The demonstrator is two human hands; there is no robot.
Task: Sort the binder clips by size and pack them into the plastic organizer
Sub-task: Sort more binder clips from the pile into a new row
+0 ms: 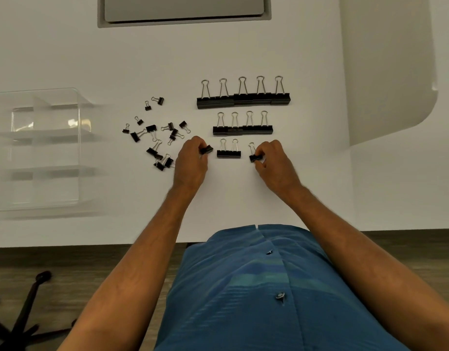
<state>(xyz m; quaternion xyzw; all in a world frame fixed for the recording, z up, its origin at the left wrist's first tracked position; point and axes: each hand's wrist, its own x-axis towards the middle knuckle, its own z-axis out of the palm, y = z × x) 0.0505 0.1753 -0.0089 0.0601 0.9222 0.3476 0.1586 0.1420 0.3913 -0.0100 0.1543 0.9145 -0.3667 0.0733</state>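
Blue shirt (256, 287) fills bottom centre. Left grip (193, 158) pinches medium clip (206, 149); right grip (271, 157) pinches another (255, 157), flanking pair (228, 153) mid-frame — I judge third size row being built. Two finished rows above (243, 100). Small clips (155, 138) loose centre-left. Organizer (41, 148) far left on worktop (243, 46), unfilled.
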